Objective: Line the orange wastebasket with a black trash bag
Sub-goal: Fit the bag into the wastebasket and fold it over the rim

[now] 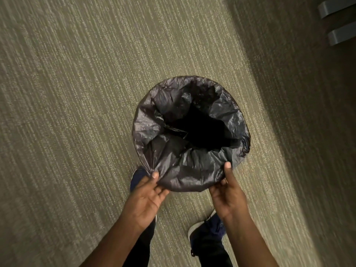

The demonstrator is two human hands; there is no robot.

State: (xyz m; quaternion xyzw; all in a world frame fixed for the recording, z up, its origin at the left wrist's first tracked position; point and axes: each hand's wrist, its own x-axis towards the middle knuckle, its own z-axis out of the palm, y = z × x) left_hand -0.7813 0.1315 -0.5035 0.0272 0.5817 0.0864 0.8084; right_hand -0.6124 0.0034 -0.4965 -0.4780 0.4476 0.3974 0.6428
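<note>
At frame centre, the black trash bag point(190, 132), already draped over the unseen wastebasket's rim, is pinched by the left hand point(148, 195) and right hand point(228, 197), nearly finished.

The black trash bag point(192, 170) hides the wastebasket entirely; grey objects point(339, 22) cut off top right.

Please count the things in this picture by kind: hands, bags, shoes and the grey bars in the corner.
Hands: 2, left hand and right hand
Black trash bag: 1
Blue shoes: 2
Grey bars: 2
Total: 7
</note>
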